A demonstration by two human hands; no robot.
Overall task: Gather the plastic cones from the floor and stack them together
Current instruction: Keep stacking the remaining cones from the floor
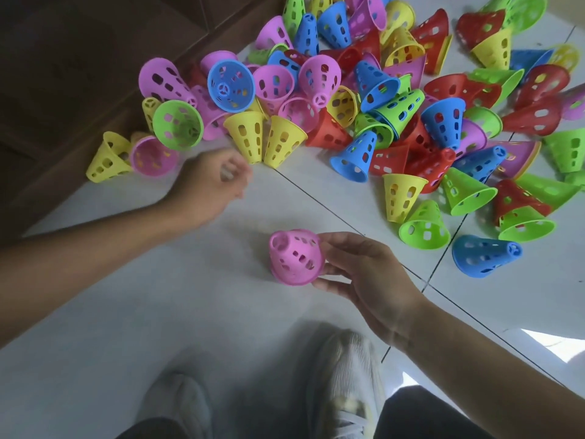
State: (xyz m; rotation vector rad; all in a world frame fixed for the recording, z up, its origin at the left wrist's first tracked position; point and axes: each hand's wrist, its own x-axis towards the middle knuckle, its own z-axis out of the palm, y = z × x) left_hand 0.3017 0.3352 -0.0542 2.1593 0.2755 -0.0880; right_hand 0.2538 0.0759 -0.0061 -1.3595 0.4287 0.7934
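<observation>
- Head view, lower centre: the right hand (364, 274) pinches a pink cone (294, 258) by its wide rim, thumb below and fingertips above, narrow tip pointing left. Held low over the white tiled floor (158, 280), it looks like the base of a stack about to be started.
- Left of centre: the left hand (210, 182) is blurred, fingers loosely curled around nothing, reaching toward two yellow cones (264, 141) at the pile's near edge, probably its next pick.
- Upper half: the loose cone pile (411, 99) lies scattered, unstacked.
- No writing or brand is readable anywhere.
</observation>
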